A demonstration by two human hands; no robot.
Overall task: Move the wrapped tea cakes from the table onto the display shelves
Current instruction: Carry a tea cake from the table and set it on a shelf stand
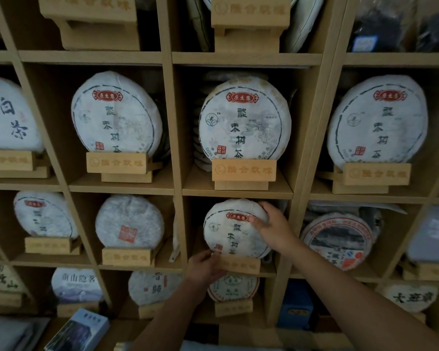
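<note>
Two hands: both are reaching into one shelf compartment, third row down, just right of centre.
Right hand [271, 225]: is gripping the upper right edge of the wrapped tea cake [232, 230], fingers curled over the rim and thumb lying on the printed face.
Left hand [205, 266]: is holding the left end of the wooden stand [241, 264], fingers curled round it just below the cake's lower left edge.
Wrapped tea cake: is standing upright in the stand, its red seal and black characters facing out.
Display shelves [178, 122]: are carrying similar wrapped cakes on engraved wooden stands in the neighbouring compartments, one directly above [242, 120].
Lower left: a small booklet [79, 330] is lying tilted below the shelving.
</note>
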